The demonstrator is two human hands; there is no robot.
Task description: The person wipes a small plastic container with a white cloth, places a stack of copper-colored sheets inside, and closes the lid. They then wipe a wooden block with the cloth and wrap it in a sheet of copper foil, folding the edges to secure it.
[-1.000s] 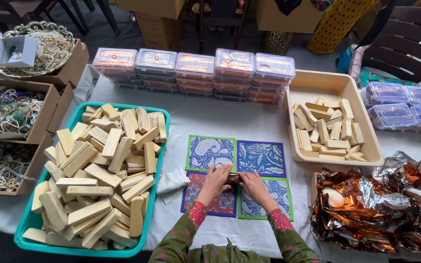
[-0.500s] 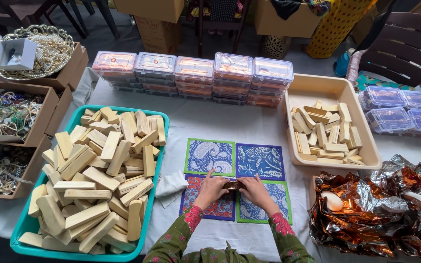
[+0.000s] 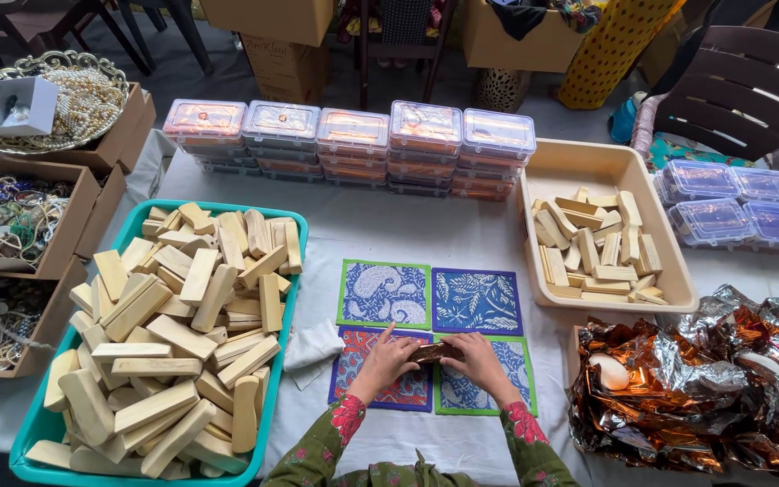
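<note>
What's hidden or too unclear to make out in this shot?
Head view only:
- Small brown item: mostly covered by left hand and right hand; its kind is unclear.
- Stacked clear boxes: contents too small.
- Teal tray: corner cut off by bottom edge.
- Foil wrap: hides what is underneath.

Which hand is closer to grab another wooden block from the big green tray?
Left. The left hand is on the side of the green tray; the right hand is farther away. Both hold a small brown piece.
</note>
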